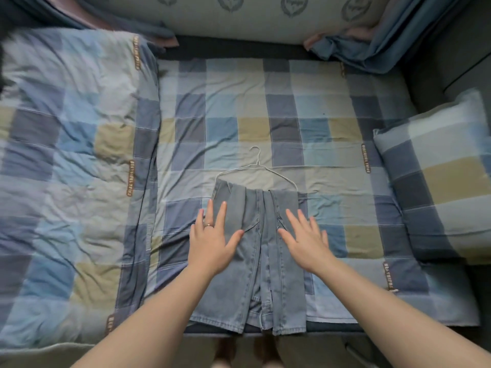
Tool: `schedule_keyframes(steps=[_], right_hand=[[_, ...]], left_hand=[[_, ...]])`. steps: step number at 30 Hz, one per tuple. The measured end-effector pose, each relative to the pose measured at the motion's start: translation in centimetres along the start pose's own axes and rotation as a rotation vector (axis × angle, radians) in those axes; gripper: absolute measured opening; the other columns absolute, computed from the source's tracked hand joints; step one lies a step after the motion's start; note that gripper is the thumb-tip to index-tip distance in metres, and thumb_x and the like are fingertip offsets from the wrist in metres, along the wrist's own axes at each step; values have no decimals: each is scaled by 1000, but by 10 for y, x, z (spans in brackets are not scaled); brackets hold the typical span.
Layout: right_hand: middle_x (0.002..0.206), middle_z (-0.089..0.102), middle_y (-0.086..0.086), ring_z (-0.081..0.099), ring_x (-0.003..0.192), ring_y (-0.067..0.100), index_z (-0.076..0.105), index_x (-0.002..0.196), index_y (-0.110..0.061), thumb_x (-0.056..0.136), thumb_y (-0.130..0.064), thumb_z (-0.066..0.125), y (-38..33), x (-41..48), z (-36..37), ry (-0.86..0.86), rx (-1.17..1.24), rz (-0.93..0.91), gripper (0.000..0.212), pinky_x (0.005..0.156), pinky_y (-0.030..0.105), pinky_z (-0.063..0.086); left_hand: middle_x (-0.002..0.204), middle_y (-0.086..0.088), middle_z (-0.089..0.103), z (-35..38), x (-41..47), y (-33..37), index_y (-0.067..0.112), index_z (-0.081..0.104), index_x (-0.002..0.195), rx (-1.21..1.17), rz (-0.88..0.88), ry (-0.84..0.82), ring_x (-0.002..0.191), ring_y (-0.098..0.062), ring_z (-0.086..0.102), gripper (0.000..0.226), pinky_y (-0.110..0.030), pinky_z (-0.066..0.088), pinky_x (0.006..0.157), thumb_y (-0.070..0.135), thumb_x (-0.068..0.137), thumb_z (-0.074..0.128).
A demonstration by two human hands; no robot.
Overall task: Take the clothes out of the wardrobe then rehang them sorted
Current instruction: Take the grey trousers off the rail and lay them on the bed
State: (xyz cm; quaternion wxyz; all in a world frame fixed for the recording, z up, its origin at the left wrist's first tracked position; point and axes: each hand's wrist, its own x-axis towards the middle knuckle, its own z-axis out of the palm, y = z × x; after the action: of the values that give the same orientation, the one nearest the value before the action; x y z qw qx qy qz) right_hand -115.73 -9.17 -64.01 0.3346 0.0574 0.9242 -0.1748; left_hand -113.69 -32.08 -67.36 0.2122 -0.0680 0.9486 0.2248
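Observation:
A pair of light blue jeans [261,261] lies folded over the bar of a thin white wire hanger [255,168] on the checked bed sheet [265,102]. The hanger's hook points away from me. My left hand [212,240] lies flat with spread fingers on the left side of the jeans and wears a ring. My right hand [305,240] lies flat with spread fingers on the right side of the jeans. Neither hand grips anything.
A folded checked duvet [71,168] fills the left of the bed. A checked pillow [435,176] sits at the right. Blue curtains [372,49] hang at the back corners by a grey headboard [239,17]. The bed's near edge is just below the jeans' hems.

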Motion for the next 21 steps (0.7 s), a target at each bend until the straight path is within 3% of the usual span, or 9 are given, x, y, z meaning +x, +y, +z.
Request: schedule_keyframes(steps=[9,15,21], right_hand=[[164,-8,-10,-13,151,21,2,155,-43,98,-62,23,-70,-113,-10,110,34,-140,63,116,61,-7],[164,-6,-11,-16,150,18,1,154,-44,99,-61,23,-105,-146,0,122,-7,-327,62,116,57,-12],[164,-9,-12,-18,150,18,-1,154,-45,99,-63,20,-132,-158,13,23,-213,-573,62,117,55,-13]], left_hand=[[163,8,-25,-66,-128,-21,38,-6,158,-25,-2,156,151,-21,-20,79,-51,-3,123,69,96,32],[163,9,-26,-74,-183,-38,39,-8,157,-69,-137,227,150,-19,-23,80,-50,-8,121,73,94,27],[165,8,-21,-57,-232,-43,40,-7,157,-134,-377,315,151,-20,-21,79,-52,-4,122,74,93,26]])
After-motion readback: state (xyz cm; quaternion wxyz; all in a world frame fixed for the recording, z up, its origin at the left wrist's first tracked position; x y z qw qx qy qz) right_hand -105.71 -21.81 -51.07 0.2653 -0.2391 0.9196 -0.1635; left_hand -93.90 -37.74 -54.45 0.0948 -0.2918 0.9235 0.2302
